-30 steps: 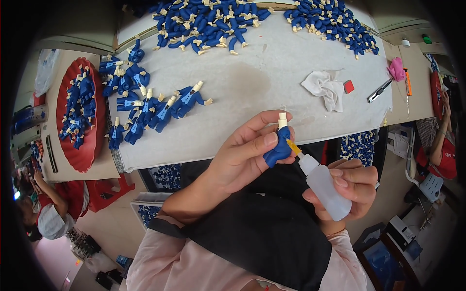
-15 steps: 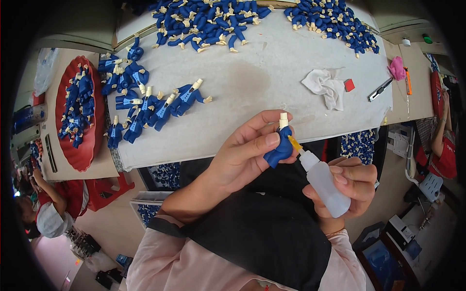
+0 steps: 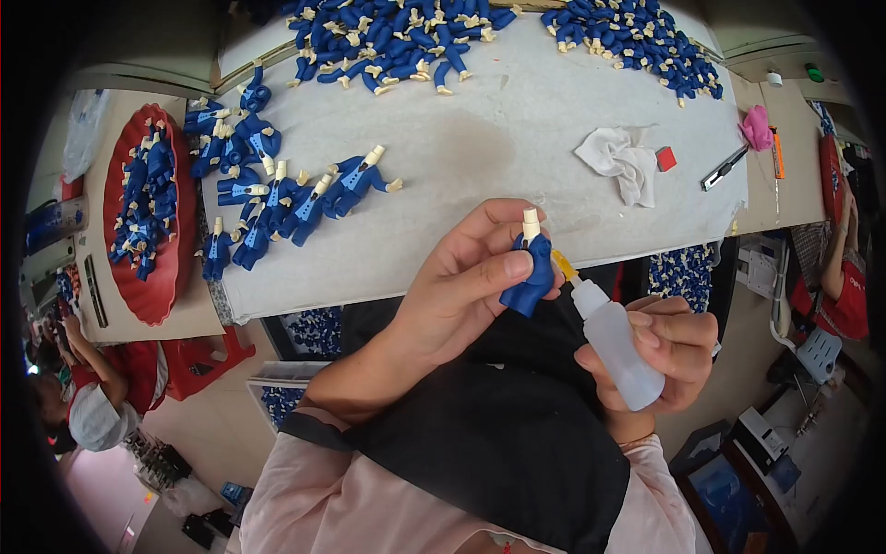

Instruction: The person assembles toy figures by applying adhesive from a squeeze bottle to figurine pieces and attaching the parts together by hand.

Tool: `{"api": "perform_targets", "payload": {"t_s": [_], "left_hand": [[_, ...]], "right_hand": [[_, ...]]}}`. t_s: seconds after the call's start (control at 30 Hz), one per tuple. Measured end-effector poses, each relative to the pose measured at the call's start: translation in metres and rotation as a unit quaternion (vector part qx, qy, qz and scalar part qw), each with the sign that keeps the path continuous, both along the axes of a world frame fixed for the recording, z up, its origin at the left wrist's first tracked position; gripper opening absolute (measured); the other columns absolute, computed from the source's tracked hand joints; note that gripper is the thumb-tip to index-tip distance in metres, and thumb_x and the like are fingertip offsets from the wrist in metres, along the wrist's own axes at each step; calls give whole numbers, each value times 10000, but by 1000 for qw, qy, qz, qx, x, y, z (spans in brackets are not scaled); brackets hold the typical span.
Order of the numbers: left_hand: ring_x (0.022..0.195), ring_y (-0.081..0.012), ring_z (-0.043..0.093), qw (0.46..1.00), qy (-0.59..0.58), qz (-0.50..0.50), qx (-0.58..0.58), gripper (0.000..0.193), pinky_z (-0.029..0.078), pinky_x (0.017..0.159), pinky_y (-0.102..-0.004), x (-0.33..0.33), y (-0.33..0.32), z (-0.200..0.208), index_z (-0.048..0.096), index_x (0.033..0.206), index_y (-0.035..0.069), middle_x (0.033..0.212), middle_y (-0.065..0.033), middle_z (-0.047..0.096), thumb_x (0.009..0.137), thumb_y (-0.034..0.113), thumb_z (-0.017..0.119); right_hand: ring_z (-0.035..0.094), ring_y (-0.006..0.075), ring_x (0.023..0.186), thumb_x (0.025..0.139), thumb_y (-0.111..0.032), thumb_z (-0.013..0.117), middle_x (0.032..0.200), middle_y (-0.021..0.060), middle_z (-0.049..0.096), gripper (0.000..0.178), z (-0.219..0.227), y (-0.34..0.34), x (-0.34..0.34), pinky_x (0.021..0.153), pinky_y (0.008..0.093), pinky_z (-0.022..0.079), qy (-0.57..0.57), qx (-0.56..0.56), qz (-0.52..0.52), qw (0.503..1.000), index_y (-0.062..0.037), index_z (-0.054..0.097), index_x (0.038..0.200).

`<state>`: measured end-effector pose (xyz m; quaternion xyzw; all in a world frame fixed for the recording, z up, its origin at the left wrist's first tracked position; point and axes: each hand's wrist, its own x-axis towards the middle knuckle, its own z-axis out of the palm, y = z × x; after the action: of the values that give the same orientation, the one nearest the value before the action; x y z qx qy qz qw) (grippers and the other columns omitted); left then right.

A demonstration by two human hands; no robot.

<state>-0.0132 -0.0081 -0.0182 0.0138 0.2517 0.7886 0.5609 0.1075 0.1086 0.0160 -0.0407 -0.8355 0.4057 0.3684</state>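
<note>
Over the near edge of the table, my left hand [image 3: 475,272] pinches a blue figurine torso [image 3: 532,277] with a cream neck peg, between thumb and fingers. My right hand [image 3: 669,351] is wrapped round a translucent white squeeze bottle [image 3: 620,351]. The bottle's yellow nozzle tip [image 3: 564,266] points up and left, close by the torso's right side; I cannot tell whether it touches. Beyond my left hand lie several figurine bodies [image 3: 309,208] in blue jackets with light blue fronts, some with an arm attached.
Heaps of blue arms [image 3: 388,42] and smaller blue parts [image 3: 637,42] lie along the far side. A red scalloped tray [image 3: 185,268] of parts stands left. A white cloth [image 3: 623,162], a red block [image 3: 665,159] and a utility knife [image 3: 724,169] lie right. Other people work at both sides.
The torso has turned in my left hand and shifted slightly left. The nozzle tip, before against the torso's upper side, now sits nearer its right edge.
</note>
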Motion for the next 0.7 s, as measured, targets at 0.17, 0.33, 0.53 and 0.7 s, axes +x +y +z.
{"api": "perform_targets", "payload": {"t_s": [0.17, 0.33, 0.53, 0.7], "left_hand": [[849, -180, 522, 999, 43, 21, -19, 353, 426, 733, -292, 1, 0, 0, 404, 1114, 68, 977, -105, 482, 797, 131, 547], [888, -221, 518, 990, 119, 67, -36, 327, 416, 759, -306, 4, 1, -4, 410, 1093, 81, 976, -101, 479, 795, 93, 545], [917, -222, 519, 981, 165, 93, -38, 274, 418, 785, -312, 4, 2, -5, 437, 1044, 78, 978, -103, 478, 792, 68, 545], [924, -222, 521, 978, 187, 91, -33, 265, 419, 792, -311, 3, 1, -8, 448, 1030, 75, 980, -103, 479, 786, 58, 551]], "right_hand": [[487, 118, 565, 586, -124, 770, 770, 55, 429, 408, -1, -1, 0, 501, 216, 463, -3, 0, 1, 1000, -55, 484, 868], [484, 115, 557, 582, -123, 773, 766, 56, 430, 408, 0, -1, 0, 497, 208, 450, -10, 3, 8, 1000, -53, 485, 863], [486, 126, 560, 573, -108, 778, 764, 61, 430, 411, 1, -3, 0, 503, 221, 451, -4, -7, 7, 1000, -40, 490, 858], [485, 131, 568, 571, -113, 779, 764, 65, 430, 420, 0, -4, -1, 506, 229, 457, 2, -25, 12, 1000, -32, 498, 872]]}}
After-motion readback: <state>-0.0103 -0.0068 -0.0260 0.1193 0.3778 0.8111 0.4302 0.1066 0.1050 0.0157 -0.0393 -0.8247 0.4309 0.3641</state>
